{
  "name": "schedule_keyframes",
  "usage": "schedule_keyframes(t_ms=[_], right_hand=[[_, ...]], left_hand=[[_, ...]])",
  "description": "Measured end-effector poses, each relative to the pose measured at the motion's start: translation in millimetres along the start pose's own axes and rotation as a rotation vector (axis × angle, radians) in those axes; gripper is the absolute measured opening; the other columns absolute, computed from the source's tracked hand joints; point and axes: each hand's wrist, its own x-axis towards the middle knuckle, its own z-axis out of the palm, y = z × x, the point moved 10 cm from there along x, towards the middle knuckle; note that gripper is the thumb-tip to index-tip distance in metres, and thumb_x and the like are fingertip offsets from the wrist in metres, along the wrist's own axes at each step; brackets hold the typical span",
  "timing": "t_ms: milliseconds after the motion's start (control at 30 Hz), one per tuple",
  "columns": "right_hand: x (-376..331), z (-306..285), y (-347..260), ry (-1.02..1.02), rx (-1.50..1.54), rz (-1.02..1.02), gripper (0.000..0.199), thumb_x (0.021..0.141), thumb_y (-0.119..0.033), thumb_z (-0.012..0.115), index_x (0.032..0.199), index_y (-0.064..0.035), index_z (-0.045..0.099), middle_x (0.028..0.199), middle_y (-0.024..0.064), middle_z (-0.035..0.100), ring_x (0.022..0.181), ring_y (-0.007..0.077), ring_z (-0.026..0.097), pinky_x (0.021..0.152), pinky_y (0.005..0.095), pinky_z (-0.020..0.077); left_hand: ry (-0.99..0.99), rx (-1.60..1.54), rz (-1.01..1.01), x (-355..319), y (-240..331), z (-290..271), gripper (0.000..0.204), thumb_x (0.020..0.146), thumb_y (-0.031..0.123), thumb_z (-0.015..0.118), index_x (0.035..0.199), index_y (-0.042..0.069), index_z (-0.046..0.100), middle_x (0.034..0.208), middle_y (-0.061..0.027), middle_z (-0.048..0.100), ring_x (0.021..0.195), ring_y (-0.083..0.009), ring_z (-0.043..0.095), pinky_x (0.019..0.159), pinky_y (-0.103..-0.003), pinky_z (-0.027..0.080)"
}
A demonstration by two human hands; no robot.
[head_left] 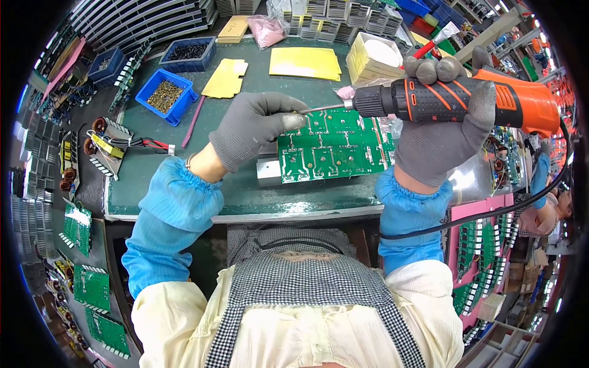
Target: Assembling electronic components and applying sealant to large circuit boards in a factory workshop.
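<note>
1. The step in hand looks like screw-driving on the green rectangular printed circuit board [334, 147], which lies on a silver metal block [268, 170] near the front edge of the dark green bench mat [245, 101], between the two forearms.
2. The right hand [445, 116], in a grey knit glove, is wrapped fully round the grip of the orange-and-black powered screwdriver [466, 98], fingers curled over the top and no gap showing. The tool lies almost level, its thin steel bit [325, 108] pointing toward the person's left, over the board's far edge.
3. The left hand [254, 126], also grey-gloved, rests at the board's left end; its fingers are bent and drawn together about the bit's tip, thumb against the board. Whether a screw is pinched there I cannot tell, as the glove hides it.
4. By my reading, the next move calls for the bit to be tipped and seated squarely on a fastener while the left hand steadies the board against turning; the black cord [491, 214] trailing from the tool should stay clear of the board.
5. Further back on the mat lie flat yellow sheets [305, 62], a blue plastic bin of small brass-coloured parts [164, 92], a second blue bin of dark parts [189, 52] and an open cardboard box [375, 56].
6. Around the bench, more green boards [92, 285] are stacked at the person's left and racked on pink trays [485, 245] at the right, where another person's blue sleeve [540, 172] shows.
</note>
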Motion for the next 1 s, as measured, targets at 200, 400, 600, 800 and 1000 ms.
schedule_keyframes(t_ms=[200, 400, 600, 800, 1000], right_hand=[[1, 3, 2, -0.039, 0.118, -0.013, 0.057, 0.097, -0.033, 0.06, 0.141, -0.0067, 0.036, 0.089, 0.0126, 0.065, 0.078, 0.027, 0.067, 0.082, 0.0487, 0.0581], [-1, 0, 10, -0.01, 0.075, 0.033, 0.053, 0.098, -0.031, 0.059, 0.14, -0.0068, 0.038, 0.088, 0.0122, 0.065, 0.078, 0.0258, 0.067, 0.083, 0.0488, 0.0575], [-3, -9, 18, 0.122, -0.006, 0.028, 0.051, 0.097, -0.032, 0.059, 0.137, -0.0063, 0.04, 0.088, 0.0119, 0.066, 0.077, 0.0257, 0.068, 0.082, 0.0486, 0.0582], [7, -24, -2, 0.105, 0.017, -0.018, 0.053, 0.096, -0.034, 0.061, 0.136, -0.0067, 0.04, 0.088, 0.0119, 0.067, 0.079, 0.0254, 0.068, 0.084, 0.0495, 0.0562], [2, -12, 11, 0.017, -0.098, -0.019, 0.052, 0.095, -0.027, 0.062, 0.136, -0.0035, 0.04, 0.092, 0.0135, 0.068, 0.082, 0.0272, 0.067, 0.088, 0.0526, 0.0544]], left_hand=[[0.018, 0.111, 0.045, -1, 6, 1, 0.025, 0.089, 0.007, 0.071, 0.113, 0.0, 0.072, 0.094, -0.0072, 0.073, 0.079, -0.0101, 0.066, 0.068, -0.025, 0.057], [0.074, 0.21, 0.045, 0, 3, -2, 0.023, 0.088, 0.008, 0.072, 0.11, 0.002, 0.074, 0.088, -0.0069, 0.073, 0.075, -0.0089, 0.066, 0.066, -0.025, 0.057], [0.126, 0.197, -0.002, -4, -1, -10, 0.038, 0.086, 0.011, 0.074, 0.122, 0.0, 0.067, 0.098, -0.0083, 0.072, 0.081, -0.0097, 0.066, 0.069, -0.027, 0.057], [0.372, 0.294, 0.099, -10, 27, -147, 0.05, 0.091, 0.023, 0.066, 0.136, 0.003, 0.057, 0.102, -0.0015, 0.064, 0.081, -0.0092, 0.052, 0.07, -0.022, 0.042], [0.536, 1.055, -0.076, -25, 26, -196, 0.098, 0.081, 0.054, 0.075, 0.15, -0.002, 0.034, 0.145, -0.0255, 0.048, 0.134, -0.0346, 0.047, 0.11, -0.042, 0.038]])
